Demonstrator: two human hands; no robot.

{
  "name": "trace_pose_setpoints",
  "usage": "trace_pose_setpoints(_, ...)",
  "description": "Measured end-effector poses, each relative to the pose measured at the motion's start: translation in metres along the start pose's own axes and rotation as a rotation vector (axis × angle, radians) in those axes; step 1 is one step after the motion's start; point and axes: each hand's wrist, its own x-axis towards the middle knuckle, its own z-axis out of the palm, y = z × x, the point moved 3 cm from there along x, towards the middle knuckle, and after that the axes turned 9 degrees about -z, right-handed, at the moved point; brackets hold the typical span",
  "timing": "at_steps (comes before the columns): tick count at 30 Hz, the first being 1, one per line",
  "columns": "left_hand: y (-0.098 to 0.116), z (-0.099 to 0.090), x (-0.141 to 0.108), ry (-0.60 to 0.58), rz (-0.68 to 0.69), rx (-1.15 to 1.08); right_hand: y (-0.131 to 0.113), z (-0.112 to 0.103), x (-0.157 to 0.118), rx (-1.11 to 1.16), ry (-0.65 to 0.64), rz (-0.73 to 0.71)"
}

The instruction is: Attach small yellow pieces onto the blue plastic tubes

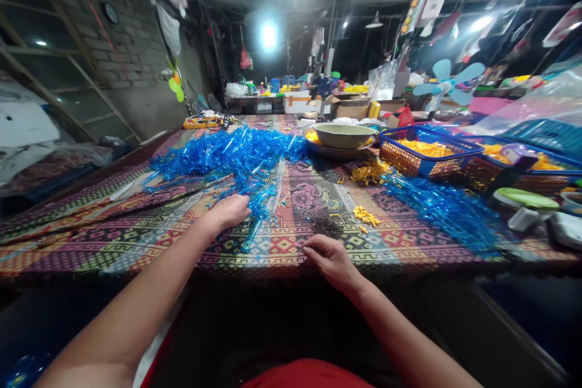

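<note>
Near edge of table: left hand (233, 212) at the blue plastic pieces (227, 154), right hand (328, 256) by the dark bits (327, 228).

Blue heap spills toward my left fingers, which are curled in against its near end; undersides hidden, so cannot tell whether a piece is held. Right thumb and fingertips drawn nearly together, narrow gap, just short of the dark bits; cannot tell if anything sits between them. Dark bits and loose yellow pieces (365, 216) lie in small piles on the patterned cloth (291, 248), probably for easy reach; blue basket (431, 165) farther back, likely bulk stock.
</note>
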Motion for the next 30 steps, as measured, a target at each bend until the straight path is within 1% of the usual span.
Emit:
trace_pose_setpoints(4, -0.002, -0.002, -0.014, 0.144, -0.098, -0.01, 0.0, 0.0, 0.0, -0.018, -0.007, 0.018)
trace_pose_setpoints(6, 0.005, 0.003, -0.025, 0.184, -0.129, -0.016, 0.001, 0.0, -0.001, -0.016, -0.008, 0.033)
trace_pose_setpoints(9, 0.02, 0.02, -0.04, 0.162, -0.09, -0.027, 0.004, 0.002, -0.001, -0.009, -0.01, 0.056)
trace_pose_setpoints(11, 0.028, 0.031, -0.046, 0.144, -0.059, -0.028, 0.005, 0.003, -0.002, -0.003, -0.011, 0.063)
trace_pose_setpoints(14, 0.031, 0.039, -0.047, 0.12, -0.023, -0.026, 0.004, 0.003, -0.003, -0.001, -0.008, 0.065)
trace_pose_setpoints(17, 0.025, 0.038, -0.045, 0.079, 0.054, -0.028, 0.003, 0.003, -0.003, -0.012, 0.001, 0.052)
trace_pose_setpoints(21, 0.01, 0.031, -0.049, 0.017, 0.155, -0.042, 0.003, 0.002, -0.001, -0.015, 0.002, 0.034)
trace_pose_setpoints(26, -0.014, 0.027, -0.055, -0.029, 0.2, -0.072, 0.004, 0.002, 0.0, -0.008, 0.002, 0.028)
trace_pose_setpoints(30, -0.024, 0.026, -0.057, -0.032, 0.225, -0.152, 0.004, 0.002, -0.002, -0.017, -0.001, 0.023)
